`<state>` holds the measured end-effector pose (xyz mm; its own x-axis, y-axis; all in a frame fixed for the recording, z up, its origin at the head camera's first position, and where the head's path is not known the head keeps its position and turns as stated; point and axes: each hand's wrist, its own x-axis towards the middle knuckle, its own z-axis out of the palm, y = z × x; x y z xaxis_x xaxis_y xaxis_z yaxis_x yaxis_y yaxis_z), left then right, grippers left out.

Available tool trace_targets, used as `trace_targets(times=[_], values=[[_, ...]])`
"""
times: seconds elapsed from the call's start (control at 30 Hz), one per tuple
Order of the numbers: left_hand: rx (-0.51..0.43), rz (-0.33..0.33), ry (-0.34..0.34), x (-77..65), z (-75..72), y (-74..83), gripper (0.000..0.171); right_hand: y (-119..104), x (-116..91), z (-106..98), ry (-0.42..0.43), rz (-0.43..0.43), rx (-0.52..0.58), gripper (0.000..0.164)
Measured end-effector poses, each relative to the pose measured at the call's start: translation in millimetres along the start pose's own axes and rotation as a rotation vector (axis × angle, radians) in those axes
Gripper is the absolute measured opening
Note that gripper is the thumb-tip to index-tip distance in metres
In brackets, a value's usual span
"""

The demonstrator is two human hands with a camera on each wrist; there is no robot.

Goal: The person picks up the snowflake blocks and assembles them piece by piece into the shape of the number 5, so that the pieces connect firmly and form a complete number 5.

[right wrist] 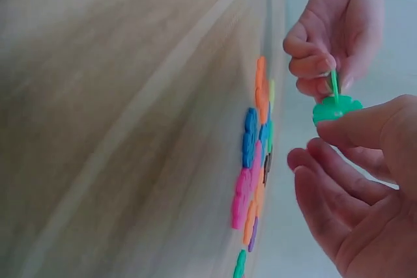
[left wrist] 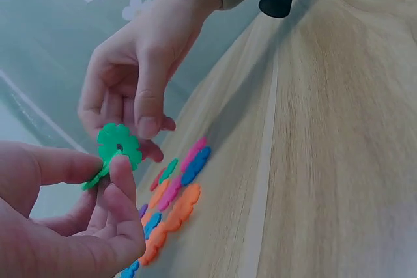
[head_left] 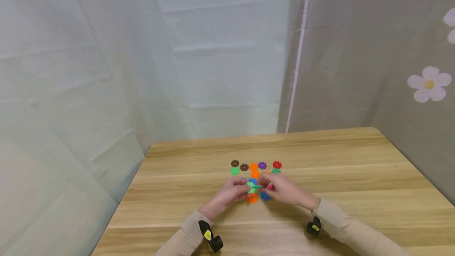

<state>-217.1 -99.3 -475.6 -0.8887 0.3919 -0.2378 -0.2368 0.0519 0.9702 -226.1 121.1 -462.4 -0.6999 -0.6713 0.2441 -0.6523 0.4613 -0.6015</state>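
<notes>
My left hand [head_left: 234, 191] pinches a light green flower-shaped disc [head_left: 250, 187] between thumb and fingers. A second, darker green disc [right wrist: 337, 109] stands crosswise against it and appears slotted into its edge. Close on the other side is my right hand [head_left: 281, 189], its thumb and fingers bent around the darker disc's edge. In the right wrist view the right thumb [right wrist: 358, 128] overlaps that disc. The left wrist view shows the right fingertips behind it, so whether they grip it cannot be told. Both hands are above the table.
Several flower discs lie on the wooden table [head_left: 177, 192] beneath and beyond the hands: brown [head_left: 235, 163], purple [head_left: 262, 165], red [head_left: 277, 164], orange [head_left: 252, 198] and blue [head_left: 265, 196]. A pink disc [right wrist: 241, 196] lies among them. Pale curtains [head_left: 227, 70] hang behind the table.
</notes>
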Motion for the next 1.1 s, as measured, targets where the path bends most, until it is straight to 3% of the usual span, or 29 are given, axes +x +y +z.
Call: trace_targets(times=[0.37,0.57,0.8,1.1], values=[[-0.024,-0.035,0.024,-3.4,-3.7,0.6,0.028,9.1,-4.8,-3.9,-0.053,0.094,-0.087,0.025],[-0.068,-0.038,0.039,-3.6,-6.7,0.7,0.025,12.1,-6.8,-7.9,-0.041,0.156,-0.107,0.025],[-0.081,-0.036,0.06,-4.7,-7.4,1.6,0.033,15.1,-6.6,-7.7,0.006,0.241,-0.145,0.022],[-0.126,-0.032,0.063,-4.6,-7.8,1.9,0.037,17.8,-5.3,-5.4,-0.016,0.26,-0.205,0.017]])
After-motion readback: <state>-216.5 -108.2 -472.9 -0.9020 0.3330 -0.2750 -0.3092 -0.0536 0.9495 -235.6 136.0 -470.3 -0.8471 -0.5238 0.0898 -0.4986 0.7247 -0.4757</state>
